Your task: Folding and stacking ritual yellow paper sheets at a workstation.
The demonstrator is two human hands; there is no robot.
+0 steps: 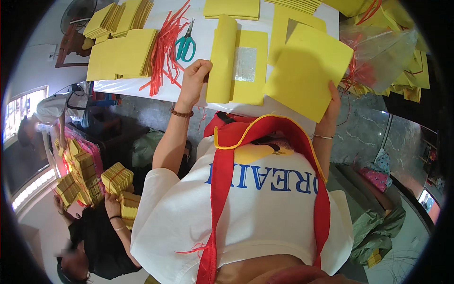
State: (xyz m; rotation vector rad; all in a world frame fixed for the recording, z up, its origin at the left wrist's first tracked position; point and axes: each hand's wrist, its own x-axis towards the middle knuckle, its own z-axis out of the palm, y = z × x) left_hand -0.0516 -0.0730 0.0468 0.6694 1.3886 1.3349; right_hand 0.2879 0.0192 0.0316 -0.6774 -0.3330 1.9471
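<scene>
My left hand (195, 78) is closed on the left edge of a yellow paper sheet (221, 59), which curls over at the table's near edge. Beneath it lies another yellow sheet bearing a silvery foil rectangle (245, 64). My right hand (332, 105) grips a second yellow paper sheet (309, 71) by its lower right edge, holding it tilted; most of those fingers are behind the paper. Left of my left hand are teal-handled scissors (186, 47) and a bundle of red plastic strips (165, 49).
Stacks of yellow paper (122, 56) stand at the table's far left, with more (231, 8) along the back. A clear plastic bag (378, 57) lies at the right. At lower left, a person in black (101, 236) handles tied yellow bundles (117, 178); another person (59, 106) stands beyond.
</scene>
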